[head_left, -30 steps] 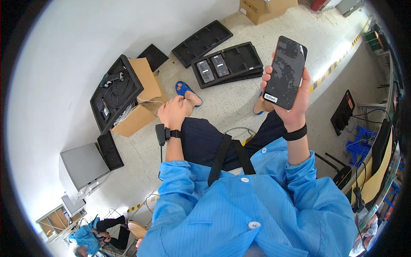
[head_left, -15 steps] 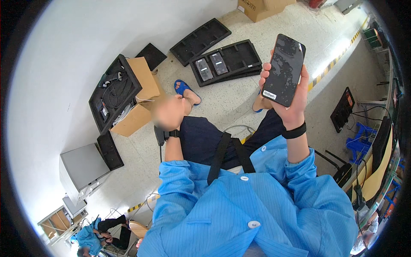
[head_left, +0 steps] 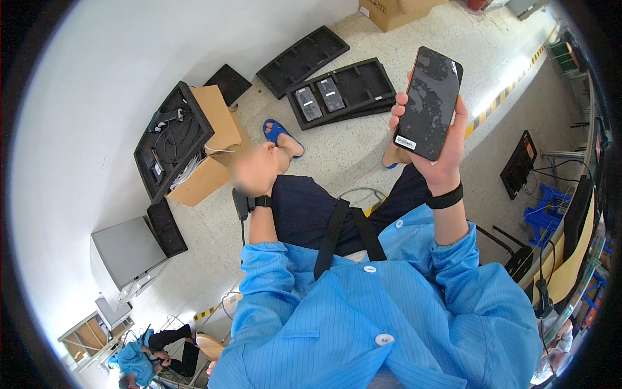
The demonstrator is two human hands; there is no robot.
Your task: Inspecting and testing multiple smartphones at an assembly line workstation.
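My right hand [head_left: 447, 159] is closed round a black smartphone [head_left: 429, 104], its fingers along the left edge and its thumb on the right. The phone's dark face is towards me, with patchy bubble-like marks and a small white label at its lower left. My left hand [head_left: 254, 170] rests by my thigh near an open cardboard box. A blur covers most of it, so its fingers cannot be made out. Beyond my feet lies a black foam tray [head_left: 363, 81] with two phones [head_left: 331, 94] in its slots, on top of another tray.
Another black tray [head_left: 303, 61] lies farther back. Left stand the cardboard box [head_left: 201, 178] with a black tray of cables [head_left: 173, 139] on it, and a grey cabinet [head_left: 127, 251]. A blue stool [head_left: 544, 214] is at right. Another person [head_left: 139, 356] sits at lower left.
My right hand and the smartphone have shifted very slightly, with the phone's top edge a little higher. My left hand stays about where it was.
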